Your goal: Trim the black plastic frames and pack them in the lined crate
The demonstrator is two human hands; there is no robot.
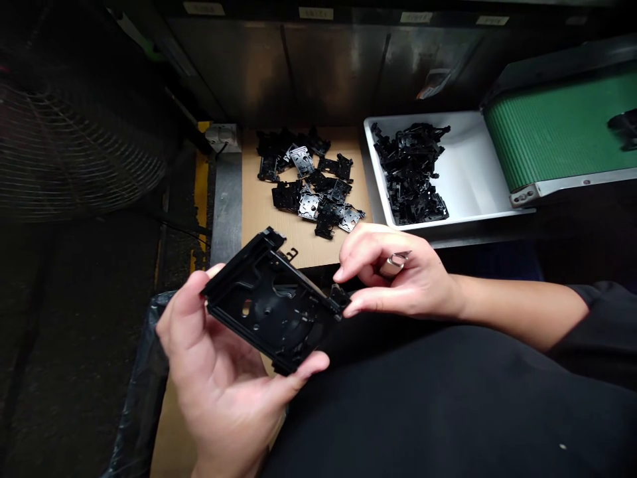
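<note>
Cardboard (259,226) carries a loose heap of black plastic frames (308,186), and a white tray (462,216) holds a bigger pile (411,172). We hold one frame (269,305) between our hands: the left hand (219,378) cradles it from below, the right hand (393,279) pinches its corner.

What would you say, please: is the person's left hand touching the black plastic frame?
Touching. The head view shows the left hand cradling the black plastic frame from below, with its digits against the frame's edges.
</note>
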